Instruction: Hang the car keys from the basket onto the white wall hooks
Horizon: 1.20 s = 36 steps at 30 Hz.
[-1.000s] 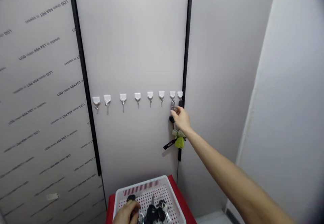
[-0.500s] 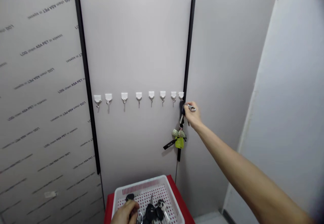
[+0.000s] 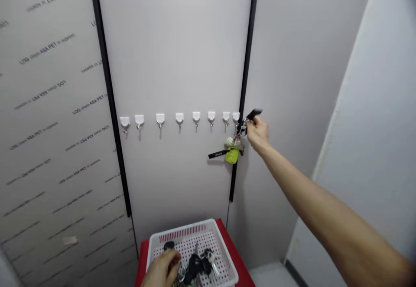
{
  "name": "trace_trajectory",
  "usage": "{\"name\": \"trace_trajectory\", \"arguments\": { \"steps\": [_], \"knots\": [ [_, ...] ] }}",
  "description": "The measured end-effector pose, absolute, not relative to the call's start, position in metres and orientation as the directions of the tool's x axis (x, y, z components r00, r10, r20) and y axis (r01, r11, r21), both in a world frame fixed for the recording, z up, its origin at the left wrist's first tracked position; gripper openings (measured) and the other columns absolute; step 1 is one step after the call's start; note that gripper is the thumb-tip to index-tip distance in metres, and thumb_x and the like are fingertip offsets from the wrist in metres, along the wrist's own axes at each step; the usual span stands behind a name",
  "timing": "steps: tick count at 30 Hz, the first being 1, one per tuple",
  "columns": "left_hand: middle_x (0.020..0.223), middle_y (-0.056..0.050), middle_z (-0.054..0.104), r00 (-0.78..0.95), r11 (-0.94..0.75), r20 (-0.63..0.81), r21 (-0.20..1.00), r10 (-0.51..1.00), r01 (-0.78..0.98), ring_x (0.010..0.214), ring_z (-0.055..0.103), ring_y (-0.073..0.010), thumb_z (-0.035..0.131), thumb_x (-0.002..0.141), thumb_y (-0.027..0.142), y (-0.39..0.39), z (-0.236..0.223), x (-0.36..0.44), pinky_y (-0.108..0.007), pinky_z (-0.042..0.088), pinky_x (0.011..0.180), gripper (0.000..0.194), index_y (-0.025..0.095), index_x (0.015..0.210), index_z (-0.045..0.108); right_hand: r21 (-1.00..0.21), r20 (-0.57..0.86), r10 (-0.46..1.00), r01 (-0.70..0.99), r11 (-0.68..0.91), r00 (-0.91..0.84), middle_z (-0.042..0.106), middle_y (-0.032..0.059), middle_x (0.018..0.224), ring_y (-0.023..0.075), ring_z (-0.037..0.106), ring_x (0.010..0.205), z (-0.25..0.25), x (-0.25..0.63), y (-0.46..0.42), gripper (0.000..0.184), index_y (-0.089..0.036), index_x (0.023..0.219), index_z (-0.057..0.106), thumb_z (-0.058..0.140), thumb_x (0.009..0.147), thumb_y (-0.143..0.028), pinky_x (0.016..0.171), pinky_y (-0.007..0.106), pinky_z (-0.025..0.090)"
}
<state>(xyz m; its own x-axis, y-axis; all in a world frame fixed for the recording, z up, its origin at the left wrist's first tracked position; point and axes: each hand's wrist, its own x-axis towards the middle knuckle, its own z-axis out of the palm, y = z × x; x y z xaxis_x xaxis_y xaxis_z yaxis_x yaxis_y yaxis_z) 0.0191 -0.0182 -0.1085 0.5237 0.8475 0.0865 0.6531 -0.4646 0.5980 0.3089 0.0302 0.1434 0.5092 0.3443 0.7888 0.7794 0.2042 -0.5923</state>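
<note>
My right hand (image 3: 258,133) is closed on a bunch of keys (image 3: 244,127) at the rightmost hook (image 3: 236,118). A black strap sticks up past its fingers, and a lime-green charm (image 3: 232,155), a pale bow and a black lettered tag dangle below. Whether the ring touches the hook I cannot tell. Low in the view, my left hand (image 3: 162,267) has curled fingers over the white basket (image 3: 230,266). A metal ring (image 3: 181,273) shows beside its fingertips; whether the fingers hold it is unclear. Several dark and silver keys (image 3: 195,266) lie in the basket.
Several white adhesive hooks (image 3: 160,119) run in a row across the grey panel, with nothing hanging from them. Black vertical strips (image 3: 110,92) edge the panel on both sides. The basket stands on a red surface (image 3: 224,230). A pale wall (image 3: 367,148) rises at the right.
My right hand has risen slightly, lifting the keys so the green charm hangs higher, nearer the hook. The black strap now points up and right. My left hand stays over the basket.
</note>
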Motion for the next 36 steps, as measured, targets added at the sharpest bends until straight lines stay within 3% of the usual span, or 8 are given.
{"name": "trace_trajectory", "arguments": {
  "steps": [6,12,15,18,23,28,33,36],
  "knots": [
    [0.078,-0.002,0.054,0.534,-0.484,0.104,0.592,0.839,0.645,0.074,0.048,-0.0116,0.032,0.069,0.022,-0.021,-0.108,0.016,-0.020,0.034,0.066,0.019,0.018,0.076,0.049,-0.738,0.565,0.766,0.603,0.303,0.306,0.042,-0.0040,0.047,0.0036,0.032,0.037,0.111,0.280,0.008,0.015,-0.014,0.063,0.050,0.043,0.060,-0.027,0.036,0.016,0.025],
    [0.080,-0.002,0.053,0.567,-0.537,0.131,0.547,0.813,0.643,0.075,0.047,-0.0118,0.033,0.070,0.022,-0.017,-0.116,0.014,-0.020,0.033,0.065,0.018,0.019,0.078,0.048,-0.866,0.330,0.922,0.455,0.209,0.204,0.042,-0.0042,0.047,0.0035,0.033,0.038,0.038,0.258,-0.015,0.016,-0.013,0.059,0.047,0.045,0.059,-0.028,0.036,0.017,0.026],
    [0.079,-0.002,0.053,0.580,-0.555,0.140,0.531,0.803,0.640,0.074,0.047,-0.0116,0.033,0.070,0.022,-0.017,-0.118,0.013,-0.020,0.033,0.065,0.017,0.019,0.079,0.047,-0.862,0.222,0.971,0.482,0.156,0.083,0.043,-0.0039,0.047,0.0045,0.035,0.039,0.007,0.245,-0.020,0.014,-0.013,0.058,0.046,0.043,0.061,-0.026,0.038,0.017,0.027],
    [0.078,-0.002,0.053,0.586,-0.568,0.147,0.512,0.797,0.645,0.073,0.047,-0.0118,0.033,0.070,0.021,-0.017,-0.119,0.014,-0.020,0.033,0.064,0.017,0.019,0.078,0.047,-0.766,0.208,0.976,0.611,0.201,-0.060,0.045,-0.0029,0.050,0.0062,0.039,0.045,-0.020,0.233,-0.021,0.012,-0.013,0.058,0.047,0.038,0.063,-0.020,0.043,0.018,0.030],
    [0.078,-0.002,0.052,0.583,-0.573,0.151,0.490,0.798,0.657,0.073,0.047,-0.0118,0.033,0.070,0.021,-0.017,-0.119,0.014,-0.020,0.034,0.064,0.017,0.019,0.078,0.048,-0.483,0.246,0.966,0.855,0.189,-0.074,0.052,0.0019,0.062,0.0097,0.044,0.058,-0.060,0.223,-0.017,0.014,-0.014,0.060,0.051,0.037,0.061,-0.013,0.054,0.020,0.032],
    [0.079,-0.002,0.052,0.586,-0.566,0.130,0.486,0.800,0.666,0.074,0.047,-0.0118,0.033,0.070,0.021,-0.019,-0.116,0.015,-0.020,0.034,0.065,0.017,0.019,0.077,0.048,-0.314,0.185,0.982,0.945,0.094,-0.036,0.054,0.0034,0.078,0.0125,0.047,0.071,-0.079,0.213,-0.015,0.022,-0.018,0.081,0.050,0.035,0.064,-0.015,0.061,0.022,0.032],
    [0.080,-0.003,0.052,0.577,-0.550,0.123,0.512,0.807,0.660,0.075,0.047,-0.0127,0.033,0.069,0.021,-0.019,-0.117,0.014,-0.022,0.034,0.065,0.018,0.019,0.078,0.049,-0.002,0.241,0.953,0.981,0.192,-0.186,0.052,0.0076,0.083,0.0199,0.044,0.081,-0.074,0.182,-0.020,0.021,-0.016,0.077,0.050,0.047,0.056,-0.018,0.065,0.029,0.031],
    [0.082,-0.003,0.051,0.556,-0.531,0.160,0.589,0.815,0.609,0.074,0.046,-0.0124,0.036,0.068,0.020,-0.019,-0.116,0.014,-0.023,0.035,0.066,0.021,0.019,0.086,0.046,0.009,0.202,0.948,0.968,0.251,-0.247,0.053,0.0088,0.082,0.0210,0.046,0.078,-0.077,0.163,-0.020,0.023,-0.015,0.076,0.051,0.049,0.054,-0.021,0.064,0.029,0.031]
  ]
}}
